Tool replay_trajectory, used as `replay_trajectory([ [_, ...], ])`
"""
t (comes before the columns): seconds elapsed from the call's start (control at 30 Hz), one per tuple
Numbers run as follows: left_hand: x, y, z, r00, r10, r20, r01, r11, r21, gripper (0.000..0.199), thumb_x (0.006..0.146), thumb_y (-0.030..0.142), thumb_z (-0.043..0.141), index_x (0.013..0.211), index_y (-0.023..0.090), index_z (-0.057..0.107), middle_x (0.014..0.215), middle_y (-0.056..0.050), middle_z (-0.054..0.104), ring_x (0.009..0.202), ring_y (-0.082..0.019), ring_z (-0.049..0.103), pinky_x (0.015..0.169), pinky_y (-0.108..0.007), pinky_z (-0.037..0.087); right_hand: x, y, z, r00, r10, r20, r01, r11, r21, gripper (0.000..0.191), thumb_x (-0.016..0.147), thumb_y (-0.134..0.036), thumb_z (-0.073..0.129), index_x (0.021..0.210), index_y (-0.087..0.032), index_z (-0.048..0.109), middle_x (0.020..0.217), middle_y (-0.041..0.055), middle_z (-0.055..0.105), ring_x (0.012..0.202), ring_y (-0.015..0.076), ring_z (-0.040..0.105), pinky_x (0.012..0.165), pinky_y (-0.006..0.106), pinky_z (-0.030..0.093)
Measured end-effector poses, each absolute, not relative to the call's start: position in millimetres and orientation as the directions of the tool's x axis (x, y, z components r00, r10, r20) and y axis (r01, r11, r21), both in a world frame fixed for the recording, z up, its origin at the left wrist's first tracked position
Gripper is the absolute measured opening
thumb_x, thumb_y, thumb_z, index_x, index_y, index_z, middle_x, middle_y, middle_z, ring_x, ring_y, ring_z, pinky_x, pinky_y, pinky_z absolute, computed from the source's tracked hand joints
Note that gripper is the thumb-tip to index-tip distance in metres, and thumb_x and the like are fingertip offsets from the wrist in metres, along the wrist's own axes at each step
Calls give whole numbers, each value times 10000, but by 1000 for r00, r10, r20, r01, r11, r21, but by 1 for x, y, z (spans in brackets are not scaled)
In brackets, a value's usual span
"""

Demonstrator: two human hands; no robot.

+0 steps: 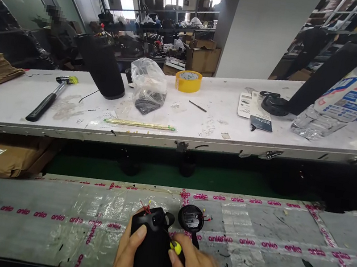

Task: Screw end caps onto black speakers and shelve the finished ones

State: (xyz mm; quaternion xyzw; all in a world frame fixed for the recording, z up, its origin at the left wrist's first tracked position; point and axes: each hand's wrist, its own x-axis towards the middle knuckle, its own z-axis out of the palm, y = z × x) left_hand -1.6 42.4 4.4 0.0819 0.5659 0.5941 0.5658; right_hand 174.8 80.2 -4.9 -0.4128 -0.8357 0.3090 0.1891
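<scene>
Black cylinder | left hand: curled round it | right hand: pinching yellow handle

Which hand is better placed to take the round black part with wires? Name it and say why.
The right hand, I'd judge: it is nearer the round black part, though its grip holds a yellow object. The left hand holds the black cylinder from the opposite side.

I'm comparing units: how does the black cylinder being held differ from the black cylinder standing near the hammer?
The held black cylinder has red wires showing at its top end; the standing black cylinder shows none. The held cylinder is gripped in the left hand, while the standing cylinder rests unheld on the white table. Both are black and roughly cylindrical.
</scene>
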Motion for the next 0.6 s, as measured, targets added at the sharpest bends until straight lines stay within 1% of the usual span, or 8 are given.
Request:
replay_trajectory([
  [0.1,1,47,20,-358,752,-553,-564,298,770,700,803,539,816,1422,294,600,1168,-73,809,1044,-336,765,901,-409,621,169,84,3,-624,775,100,605,560,-566,329,981,-152,511,1286,-275,492,872,-48,780,590,194,734,522,301,382],
  [0.17,0,47,22,-391,757,-524,-537,275,798,718,755,532,845,1388,294,605,1147,-65,808,1042,-340,760,880,-396,618,164,84,4,-629,769,116,625,589,-512,372,955,-151,536,1298,-285,484,848,-56,780,566,206,730,510,315,360],
  [0.3,-2,46,17,-412,759,-503,-497,276,823,730,728,550,852,1355,278,597,1107,-72,803,1047,-348,754,880,-399,611,159,82,1,-641,758,123,627,609,-485,283,991,-188,513,1255,-284,482,833,-48,782,562,210,735,490,325,337],
  [0.43,-4,46,11,-405,768,-497,-482,283,829,751,716,547,858,1347,250,577,1117,-100,787,1045,-364,754,861,-412,612,159,85,2,-675,729,111,613,639,-465,235,1008,-199,479,1235,-260,482,804,-32,774,529,205,720,467,331,307],
  [0.6,-4,47,11,-429,758,-492,-428,310,849,806,676,596,867,1343,259,564,1104,-84,785,993,-336,755,773,-356,601,158,91,12,-700,710,76,610,650,-453,203,995,-176,507,1182,-255,506,797,-29,762,557,209,739,456,338,284],
])
